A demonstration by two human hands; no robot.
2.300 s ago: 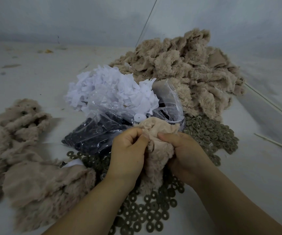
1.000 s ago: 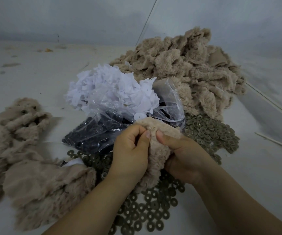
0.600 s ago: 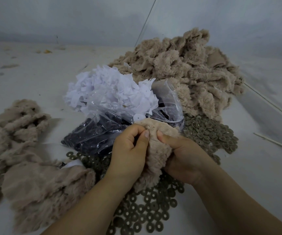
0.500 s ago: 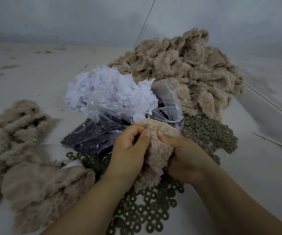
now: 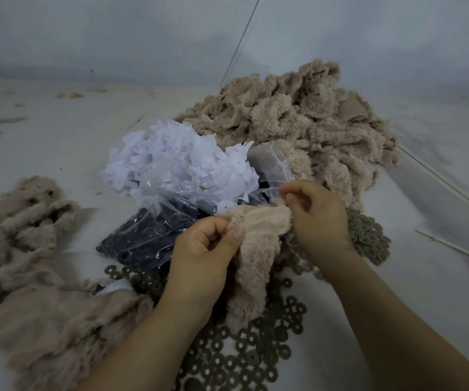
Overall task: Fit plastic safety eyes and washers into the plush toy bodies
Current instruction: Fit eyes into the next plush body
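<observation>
left hand (image 5: 205,258): a fold of the beige plush body (image 5: 256,249) is pinched between thumb and curled fingers.
right hand (image 5: 316,213): the body's upper edge is gripped by curled fingers.
plush body: held between both hands, above the washers (image 5: 244,359) strewn on the counter (image 5: 58,148).
bag of black safety eyes (image 5: 148,235): lies just behind the hands.
white scraps (image 5: 177,162): piled on the bag.
plush pile (image 5: 298,122): heaped behind.

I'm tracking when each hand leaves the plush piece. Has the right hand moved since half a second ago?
Yes. The right hand has lifted up and away from the left hand, toward the clear bag behind it.
</observation>
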